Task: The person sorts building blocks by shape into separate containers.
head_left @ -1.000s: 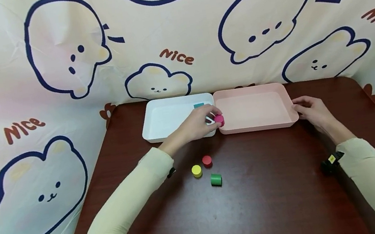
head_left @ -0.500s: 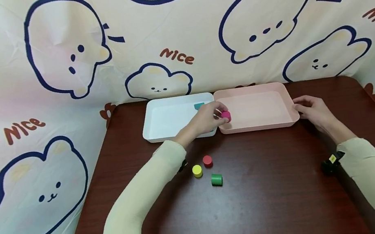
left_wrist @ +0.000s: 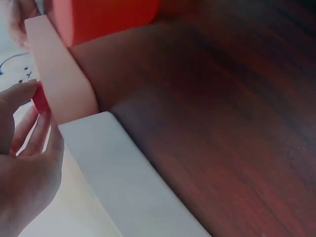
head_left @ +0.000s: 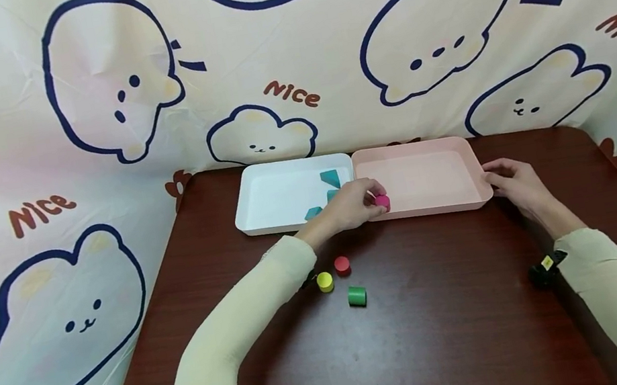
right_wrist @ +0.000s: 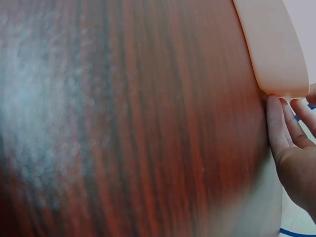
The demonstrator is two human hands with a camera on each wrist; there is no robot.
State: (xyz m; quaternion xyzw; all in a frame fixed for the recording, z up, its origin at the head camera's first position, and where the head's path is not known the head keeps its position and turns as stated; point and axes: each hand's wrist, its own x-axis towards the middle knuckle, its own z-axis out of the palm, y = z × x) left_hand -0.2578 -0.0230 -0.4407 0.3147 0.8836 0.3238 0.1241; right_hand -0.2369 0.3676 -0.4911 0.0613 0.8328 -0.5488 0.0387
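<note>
My left hand (head_left: 350,204) pinches a small pink block (head_left: 382,202) between thumb and fingers, over the near left corner of the pink tray (head_left: 424,210). In the left wrist view the pink block (left_wrist: 40,98) shows beside the tray wall (left_wrist: 64,81); whether it touches the tray's floor is hidden. My right hand (head_left: 515,184) holds the pink tray's right end; in the right wrist view its fingers (right_wrist: 276,118) meet the tray's end wall (right_wrist: 279,54). Against the pink tray's left side stands a white tray (head_left: 272,228), with several teal blocks (head_left: 330,178) in its right part.
On the dark wooden table (head_left: 450,305), in front of the trays, are a red block (head_left: 342,266), a yellow round block (head_left: 325,282) and a green cylinder (head_left: 357,296) lying on its side. A printed curtain (head_left: 333,45) hangs behind the table.
My left hand has carried the pink block rightward and a little nearer, from the border between the trays to over the pink tray. More teal blocks now show. My right hand stays put.
</note>
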